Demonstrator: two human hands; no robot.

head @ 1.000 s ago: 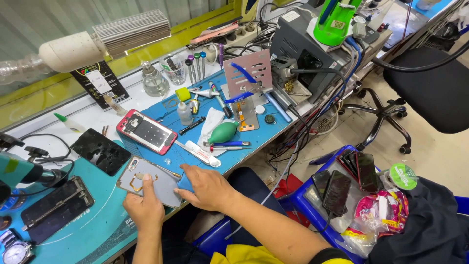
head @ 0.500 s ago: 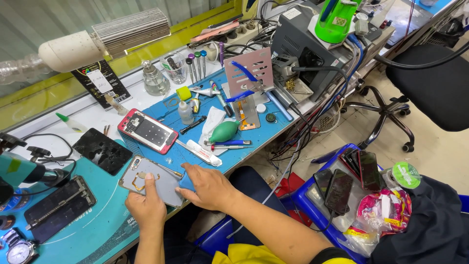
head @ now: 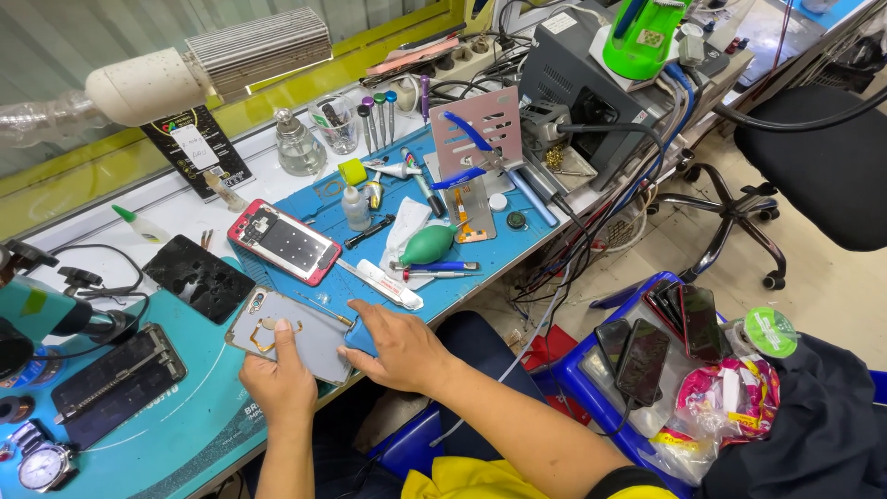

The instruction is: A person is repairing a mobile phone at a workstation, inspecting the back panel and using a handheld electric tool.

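From where I stood, the person had both hands down on a grey phone back cover lying flat at the near edge of the blue bench. The left hand lay closed loosely over the cover's near edge, thumb up on its surface, pinning it. The right hand was spread flat, fingers pressing on the cover's right corner and palm on the mat; neither hand had lifted it.

A thin metal tool lay just beside the cover's far edge, and a white tube sat near the right fingertips. Beyond those lay a red phone with its screen off, a dark glass panel, and a green rubber blower on a tissue.

The risks looked plain to me. The cover overhung the bench edge slightly, so a shove from either hand could have slid it into the person's lap. Pressing hard on one corner might have flexed the thin shell around its camera cut-out. The right wrist sat close to the tube and the metal tool; a careless sweep could have knocked them off. Below, a blue crate of phones stood beside the knee, where anything dropped might have landed.
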